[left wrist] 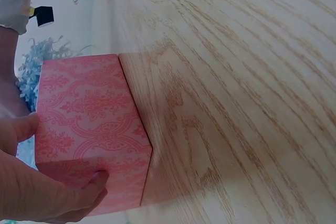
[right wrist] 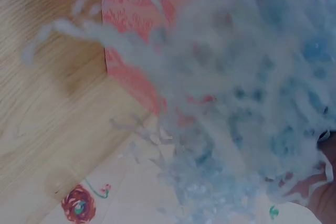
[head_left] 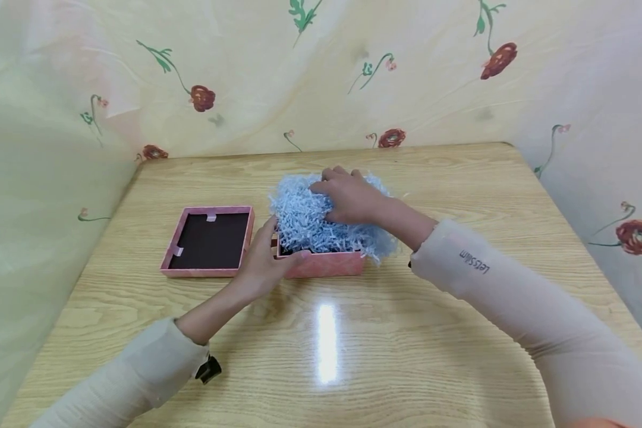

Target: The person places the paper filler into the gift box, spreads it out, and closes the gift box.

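A pink patterned box [head_left: 326, 265] stands on the table, its damask print plain in the left wrist view. Light blue shredded paper [head_left: 299, 214] heaps well above the rim and hangs over the right end. My left hand [head_left: 263, 261] holds the box at its front left corner, thumb at the front top edge and fingers along the left side. With my right hand [head_left: 353, 196] I grip the top of the paper, some fingertips sunk out of sight in it. Blurred strands of the paper [right wrist: 236, 87] fill much of the right wrist view. A dark inside shows at the box's front left.
Left of the box lies a pink-rimmed lid [head_left: 200, 273], inner black side up, with two pale tabs. The wooden table [head_left: 406, 356] reflects a bright light in front of the box. A floral sheet [head_left: 257, 71] hangs behind and at the sides.
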Motion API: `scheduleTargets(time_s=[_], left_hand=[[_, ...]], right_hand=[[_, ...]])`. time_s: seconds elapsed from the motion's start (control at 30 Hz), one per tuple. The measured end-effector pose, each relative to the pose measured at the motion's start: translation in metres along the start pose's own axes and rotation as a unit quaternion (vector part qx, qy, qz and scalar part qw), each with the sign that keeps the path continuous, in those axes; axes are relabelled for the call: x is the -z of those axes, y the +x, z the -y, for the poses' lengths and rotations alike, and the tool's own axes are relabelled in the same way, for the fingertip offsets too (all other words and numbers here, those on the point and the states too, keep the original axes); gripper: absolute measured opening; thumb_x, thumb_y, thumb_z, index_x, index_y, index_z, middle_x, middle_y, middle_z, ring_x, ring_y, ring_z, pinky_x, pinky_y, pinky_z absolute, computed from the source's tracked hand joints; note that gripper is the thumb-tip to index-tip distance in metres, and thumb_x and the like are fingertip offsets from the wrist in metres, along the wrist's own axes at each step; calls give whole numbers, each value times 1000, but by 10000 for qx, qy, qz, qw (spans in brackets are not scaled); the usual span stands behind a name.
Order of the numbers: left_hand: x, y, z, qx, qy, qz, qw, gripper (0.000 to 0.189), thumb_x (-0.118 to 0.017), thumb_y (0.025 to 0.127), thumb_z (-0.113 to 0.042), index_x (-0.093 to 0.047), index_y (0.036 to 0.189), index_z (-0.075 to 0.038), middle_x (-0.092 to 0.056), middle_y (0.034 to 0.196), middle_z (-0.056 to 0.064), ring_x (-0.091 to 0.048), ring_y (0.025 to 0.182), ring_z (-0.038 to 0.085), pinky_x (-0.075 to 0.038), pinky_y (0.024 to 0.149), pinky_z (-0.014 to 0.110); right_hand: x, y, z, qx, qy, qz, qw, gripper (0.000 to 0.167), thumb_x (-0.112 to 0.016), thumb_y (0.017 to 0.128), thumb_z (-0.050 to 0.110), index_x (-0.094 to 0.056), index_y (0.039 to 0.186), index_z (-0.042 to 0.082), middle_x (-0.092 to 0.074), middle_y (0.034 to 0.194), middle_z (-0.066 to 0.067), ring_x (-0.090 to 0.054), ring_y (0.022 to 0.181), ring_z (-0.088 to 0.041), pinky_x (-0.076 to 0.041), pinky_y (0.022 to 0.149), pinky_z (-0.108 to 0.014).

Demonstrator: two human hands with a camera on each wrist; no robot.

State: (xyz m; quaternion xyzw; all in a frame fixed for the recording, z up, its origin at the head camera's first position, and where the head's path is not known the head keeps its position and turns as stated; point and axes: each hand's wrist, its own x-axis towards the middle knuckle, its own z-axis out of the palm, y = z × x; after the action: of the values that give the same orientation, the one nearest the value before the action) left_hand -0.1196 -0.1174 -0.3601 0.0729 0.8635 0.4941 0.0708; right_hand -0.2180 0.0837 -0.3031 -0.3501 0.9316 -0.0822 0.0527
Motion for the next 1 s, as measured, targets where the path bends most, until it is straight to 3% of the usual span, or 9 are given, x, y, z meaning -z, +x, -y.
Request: scheduleTargets(time_s=[0.2,0.6,0.8,1.0], left_hand=[[1,1,1,-291,-56,-76,9995,85,-73,88,-28,-20,153,-15,-30,152,6,-38,134,25,-45,100,43],[2,0,-2,117,307,-4,9995,93,-71,88,-35,-12,154,-8,-22,156,14,-30,139,30,-37,107,47],[1,1,1,140,227,6,9996,90,-71,88,-31,-13,155,-11,-30,151,13,-41,132,32,-43,101,45],[2,2,1,122,141,1,9998,90,-71,89,-30,-13,155,-11,-31,150,13,-42,130,31,-45,100,44]], right_hand=[[-10,7,13,231,-415,92,9988,56,-76,80,13,-58,133,13,-52,130,-16,-45,122,-35,-35,98,-62],[-33,18,23,-10,-456,637,9969,48,-68,87,11,-58,133,8,-47,142,-17,-35,136,-37,-25,108,-62],[-39,21,23,-39,-435,783,9960,47,-68,87,13,-58,132,7,-50,138,-16,-40,133,-35,-30,106,-62],[-35,22,22,62,-503,707,9962,50,-70,85,19,-58,132,7,-48,140,-17,-38,133,-37,-27,106,-65]])
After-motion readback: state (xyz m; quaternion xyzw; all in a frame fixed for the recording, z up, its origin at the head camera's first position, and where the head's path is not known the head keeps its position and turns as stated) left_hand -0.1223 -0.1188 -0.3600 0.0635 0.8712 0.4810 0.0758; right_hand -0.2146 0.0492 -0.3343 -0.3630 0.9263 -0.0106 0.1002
